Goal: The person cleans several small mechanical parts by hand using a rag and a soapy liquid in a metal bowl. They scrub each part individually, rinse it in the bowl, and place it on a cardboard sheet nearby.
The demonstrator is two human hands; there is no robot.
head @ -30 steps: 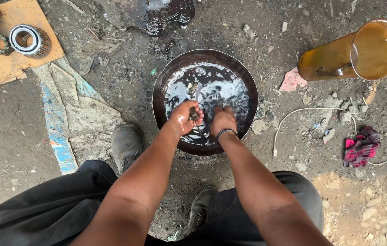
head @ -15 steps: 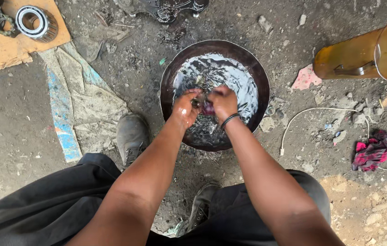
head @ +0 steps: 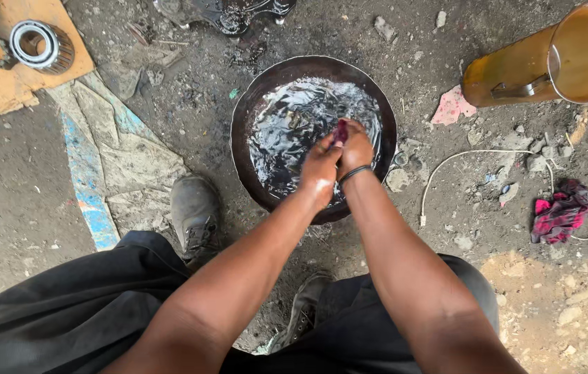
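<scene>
Left hand (head: pixel 319 170), right hand (head: pixel 356 147) pressed together over dark pan (head: pixel 242 149) of oily liquid, pinching small reddish piece (head: pixel 341 131) between fingers. Piece looks light, wet, likely slippery; firm fingertip grip advisable. Bearing (head: pixel 34 45) far left.

Bare dirt lies open around the round dark metal basin (head: pixel 252 104); the tilted amber plastic jug (head: pixel 515 73) crowds its right side.

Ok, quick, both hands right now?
Left hand: closed on a small dark red piece, over the pan.
Right hand: closed on the same piece.
</scene>
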